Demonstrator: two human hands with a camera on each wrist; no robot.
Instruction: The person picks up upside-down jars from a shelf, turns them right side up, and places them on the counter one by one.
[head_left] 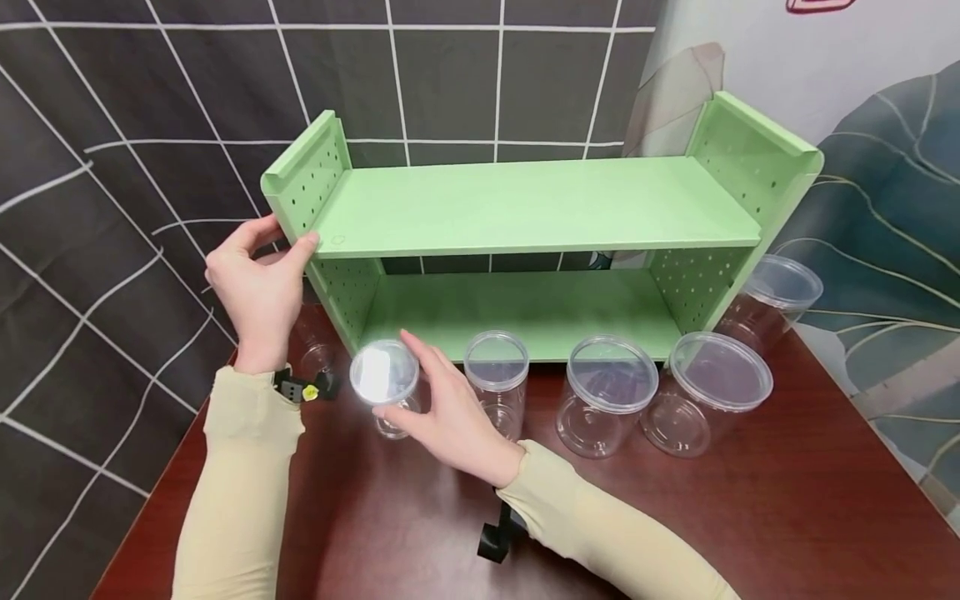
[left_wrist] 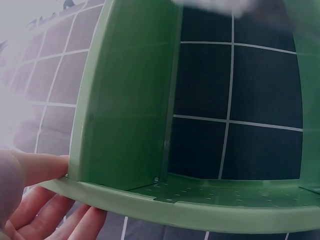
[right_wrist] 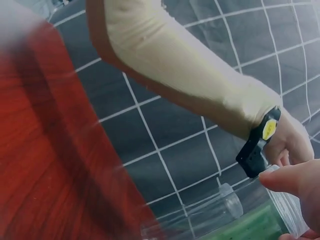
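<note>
A two-tier light green metal shelf with perforated side panels stands against the back wall. My left hand grips the shelf's left side panel where the upper board meets it. In the left wrist view, the thumb lies on the inner side and the other fingers are round the outside edge. Below, my right hand holds a small clear plastic jar by its lid rim, between thumb and fingers. The jar stands in front of the shelf's lower left corner. In the right wrist view, the thumb touches the lid's edge.
To the right along the shelf's front stand a narrow clear jar and two wider ones, a jar and a tilted-looking jar. Another jar is beside the shelf's right side. All are on a reddish-brown table.
</note>
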